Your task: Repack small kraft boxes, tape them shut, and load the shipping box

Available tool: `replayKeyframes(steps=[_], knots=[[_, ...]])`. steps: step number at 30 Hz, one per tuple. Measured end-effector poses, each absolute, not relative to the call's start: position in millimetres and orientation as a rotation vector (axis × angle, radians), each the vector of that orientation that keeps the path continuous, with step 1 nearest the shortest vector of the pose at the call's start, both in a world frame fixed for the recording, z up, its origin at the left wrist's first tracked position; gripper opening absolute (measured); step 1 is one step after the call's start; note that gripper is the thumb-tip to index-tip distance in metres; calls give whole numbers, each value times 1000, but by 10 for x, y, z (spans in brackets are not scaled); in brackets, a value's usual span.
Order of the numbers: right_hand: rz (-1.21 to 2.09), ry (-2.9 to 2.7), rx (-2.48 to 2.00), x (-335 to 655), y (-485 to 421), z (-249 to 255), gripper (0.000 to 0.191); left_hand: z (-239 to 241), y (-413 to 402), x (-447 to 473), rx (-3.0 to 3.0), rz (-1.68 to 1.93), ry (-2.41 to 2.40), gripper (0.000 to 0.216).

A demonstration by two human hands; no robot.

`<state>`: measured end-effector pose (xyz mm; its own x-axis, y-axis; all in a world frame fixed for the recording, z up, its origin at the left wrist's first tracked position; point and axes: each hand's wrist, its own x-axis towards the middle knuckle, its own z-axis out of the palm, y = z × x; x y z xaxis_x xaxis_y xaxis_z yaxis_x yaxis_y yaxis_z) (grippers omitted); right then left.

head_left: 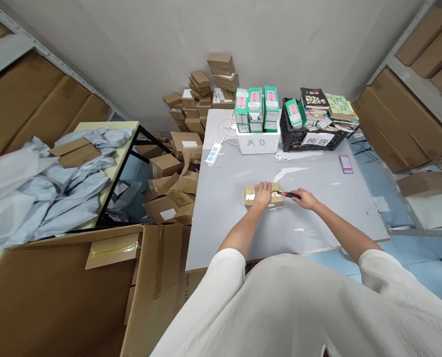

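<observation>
A small cardboard box with shiny tape along its top lies on the grey table. My left hand rests across the box, fingers close together and reaching its far edge, holding it against the tabletop. A black and red utility knife is in my right hand, whose fingers are closed round the handle. The knife points left, its front end at the right end of the taped top. How deep the blade sits cannot be made out.
On the grey table stand a white bin of green-pink boxes, a black crate with books, a power strip and a purple item. Cartons pile up left; a large open carton is nearby. Grey mailers cover a side table.
</observation>
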<state>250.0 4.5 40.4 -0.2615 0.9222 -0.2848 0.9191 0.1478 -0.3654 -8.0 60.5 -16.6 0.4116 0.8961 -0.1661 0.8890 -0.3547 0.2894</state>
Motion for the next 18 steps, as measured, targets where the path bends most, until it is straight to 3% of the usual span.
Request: replayKeyframes(steps=[18], knots=[[504,-2365,-1770,2729,49,-83,41,-482,536,-136,2422,169,1575,63]])
